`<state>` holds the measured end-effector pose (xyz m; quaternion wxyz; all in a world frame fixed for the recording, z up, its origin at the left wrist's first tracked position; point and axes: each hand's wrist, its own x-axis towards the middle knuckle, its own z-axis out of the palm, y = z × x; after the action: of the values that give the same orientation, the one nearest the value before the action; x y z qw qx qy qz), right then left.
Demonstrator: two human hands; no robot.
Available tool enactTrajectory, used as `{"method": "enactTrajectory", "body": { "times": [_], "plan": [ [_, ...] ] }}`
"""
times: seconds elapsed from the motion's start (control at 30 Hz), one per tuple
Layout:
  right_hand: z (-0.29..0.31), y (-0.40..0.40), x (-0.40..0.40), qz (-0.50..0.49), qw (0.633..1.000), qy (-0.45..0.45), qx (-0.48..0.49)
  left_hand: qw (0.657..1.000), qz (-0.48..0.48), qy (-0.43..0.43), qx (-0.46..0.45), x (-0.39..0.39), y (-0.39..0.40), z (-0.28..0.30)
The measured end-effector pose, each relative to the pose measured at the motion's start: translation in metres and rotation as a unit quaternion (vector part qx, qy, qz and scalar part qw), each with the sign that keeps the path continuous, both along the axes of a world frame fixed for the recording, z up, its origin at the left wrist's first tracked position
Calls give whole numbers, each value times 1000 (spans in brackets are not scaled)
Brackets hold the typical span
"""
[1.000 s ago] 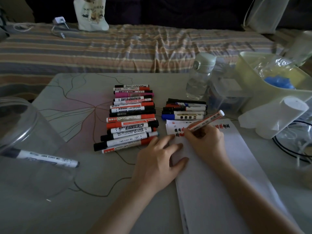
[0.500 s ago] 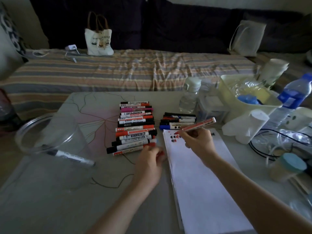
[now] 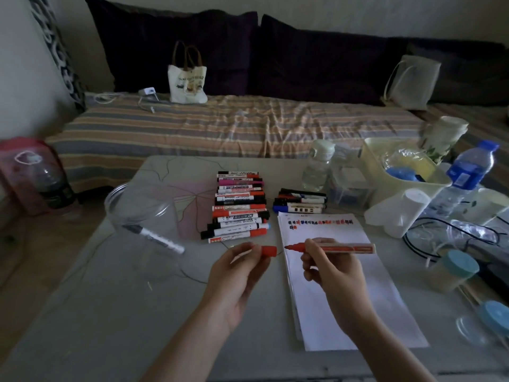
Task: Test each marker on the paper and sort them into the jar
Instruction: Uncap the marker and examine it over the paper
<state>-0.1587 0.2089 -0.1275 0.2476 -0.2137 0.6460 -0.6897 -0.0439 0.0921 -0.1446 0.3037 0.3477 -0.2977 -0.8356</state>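
Fingertips of the left hand [image 3: 234, 274] pinch a small red cap [image 3: 268, 251], held just short of the bare red tip of the marker [image 3: 334, 248]. Opposite, the right hand [image 3: 334, 271] has its fingers curled round the marker's barrel, which lies level over the near-left edge of the paper [image 3: 344, 285]. Cap and tip are apart, nearly in line, so capping looks to be the step in hand!

Progress looks early: red and dark test scribbles run along the top of the sheet, yet only one white marker [image 3: 154, 236] lies inside the clear jar [image 3: 132, 199], which rests on its side at the left. A long row of markers [image 3: 238, 205] and a shorter stack [image 3: 300, 201] wait on the table [image 3: 110, 312].

Barrels are smooth plastic cylinders, the jar is thin and see-through, the paper a flat matte pad.
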Motion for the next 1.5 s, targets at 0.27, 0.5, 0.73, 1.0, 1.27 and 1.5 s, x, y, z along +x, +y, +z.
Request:
{"method": "enactTrajectory", "body": {
  "times": [0.27, 0.5, 0.73, 1.0, 1.27, 1.5],
  "plan": [
    [4, -6, 11, 26, 999, 22, -2, 1000, 7, 17, 15, 5, -1, 4],
    [-2, -9, 17, 48, 998, 36, 2, 1000, -7, -1, -20, 2, 9, 7],
    [-15, -12, 19, 32, 999, -15, -17, 995, 30, -29, -96, 2, 19, 3],
    [-5, -19, 14, 90, 984, -145, -42, 994, 56, 7, -97, -3, 11, 6],
    [13, -20, 30, 146, 987, -62, 29, 956, 184, 27, -227, 29, -18, 42],
    [37, -68, 80, 153, 977, 144, 46, 900, 255, -23, -354, 82, -35, 77]
  ]
}}
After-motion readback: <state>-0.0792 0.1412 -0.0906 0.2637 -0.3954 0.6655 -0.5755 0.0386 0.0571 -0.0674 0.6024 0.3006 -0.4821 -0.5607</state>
